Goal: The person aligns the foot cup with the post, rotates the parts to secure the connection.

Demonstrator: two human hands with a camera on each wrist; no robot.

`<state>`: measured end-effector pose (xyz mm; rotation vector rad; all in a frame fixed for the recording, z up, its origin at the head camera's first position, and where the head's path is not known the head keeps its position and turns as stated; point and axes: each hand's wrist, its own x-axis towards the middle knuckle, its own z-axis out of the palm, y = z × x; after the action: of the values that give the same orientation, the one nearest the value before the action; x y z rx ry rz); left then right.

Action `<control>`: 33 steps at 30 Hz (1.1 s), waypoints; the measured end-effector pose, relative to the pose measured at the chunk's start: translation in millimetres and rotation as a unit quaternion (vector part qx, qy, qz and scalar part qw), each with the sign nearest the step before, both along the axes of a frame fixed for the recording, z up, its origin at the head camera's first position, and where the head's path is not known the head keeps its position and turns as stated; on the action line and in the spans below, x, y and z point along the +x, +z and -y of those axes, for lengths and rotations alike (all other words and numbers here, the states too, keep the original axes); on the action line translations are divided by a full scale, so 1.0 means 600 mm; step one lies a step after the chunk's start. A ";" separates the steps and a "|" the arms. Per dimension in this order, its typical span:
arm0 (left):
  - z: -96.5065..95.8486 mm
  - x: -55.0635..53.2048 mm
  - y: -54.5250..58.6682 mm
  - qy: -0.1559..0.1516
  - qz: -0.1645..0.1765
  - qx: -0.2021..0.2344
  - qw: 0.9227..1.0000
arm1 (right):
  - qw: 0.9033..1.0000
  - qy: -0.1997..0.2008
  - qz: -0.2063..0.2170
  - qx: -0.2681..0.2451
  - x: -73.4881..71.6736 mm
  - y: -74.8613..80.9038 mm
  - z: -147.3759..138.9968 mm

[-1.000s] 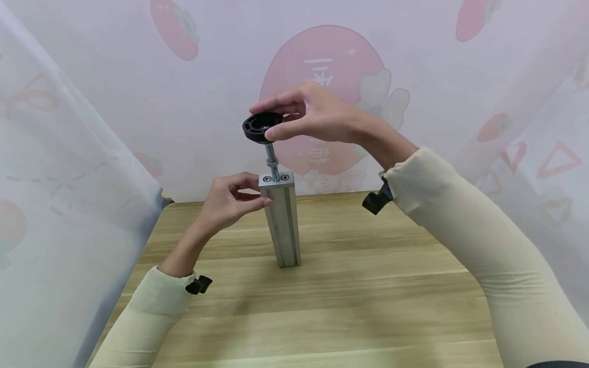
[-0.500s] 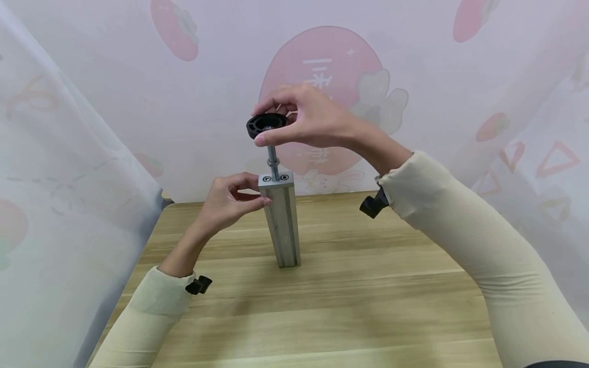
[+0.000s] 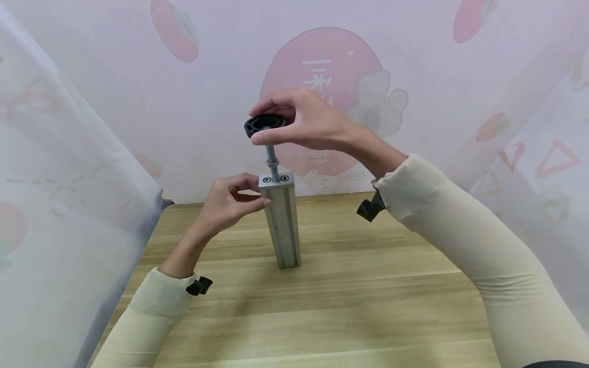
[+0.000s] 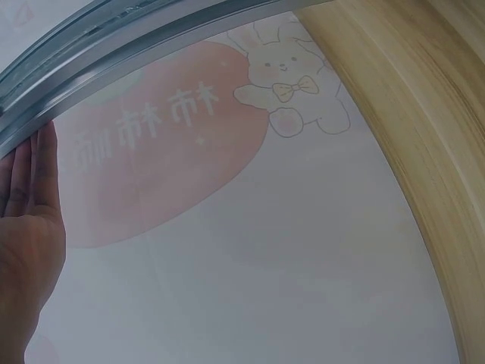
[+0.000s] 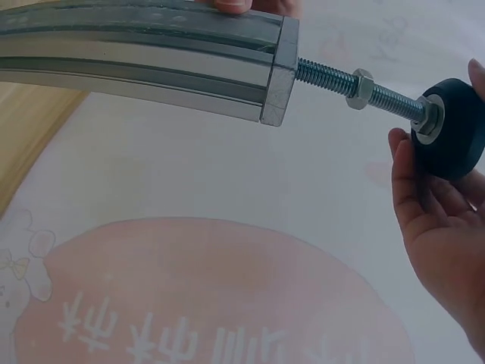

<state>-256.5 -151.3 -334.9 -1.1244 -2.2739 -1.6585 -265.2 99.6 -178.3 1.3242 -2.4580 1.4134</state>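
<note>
An aluminium profile (image 3: pixel 281 225) stands upright on the table, with a metal end plate (image 3: pixel 276 180) held on top by two screws. Out of that plate rises the threaded rod of a black levelling foot (image 3: pixel 264 122), whose round pad faces up. A hex nut (image 5: pixel 361 89) sits partway along the threaded rod (image 5: pixel 394 101), apart from the plate and the pad. My left hand (image 3: pixel 230 202) grips the profile near its top, between thumb and fingers. Higher up, my right hand (image 3: pixel 308 120) pinches the rim of the black pad, thumb on the near side and fingers behind.
The wood-grain table (image 3: pixel 368 286) spreads around the profile's base. A printed curtain (image 3: pixel 221 76) hangs close behind the table, and more cloth closes off both sides. Black clips (image 3: pixel 199 286) stick out at both sleeve cuffs.
My right hand has shifted its hold around the black pad, and its wrist has moved slightly left and down. The left hand and the profile stay in place.
</note>
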 end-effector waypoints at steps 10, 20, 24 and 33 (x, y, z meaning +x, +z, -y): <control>-0.003 0.001 -0.001 -0.003 -0.006 0.001 1.000 | 0.994 0.076 0.073 -0.024 -0.004 -0.001 -0.020; -0.005 0.001 0.000 -0.005 -0.001 0.003 1.000 | 0.982 0.137 0.127 -0.040 -0.011 0.002 -0.036; -0.006 0.001 -0.001 -0.008 0.000 0.005 1.000 | 0.987 0.096 0.124 -0.036 -0.011 0.003 -0.036; -0.004 -0.001 -0.001 -0.002 -0.007 0.001 1.000 | 0.999 0.005 0.040 0.006 -0.002 0.003 -0.021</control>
<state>-257.2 -149.1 -335.4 -1.1380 -2.2624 -1.6494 -266.3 112.1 -176.4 1.3093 -2.5157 1.4853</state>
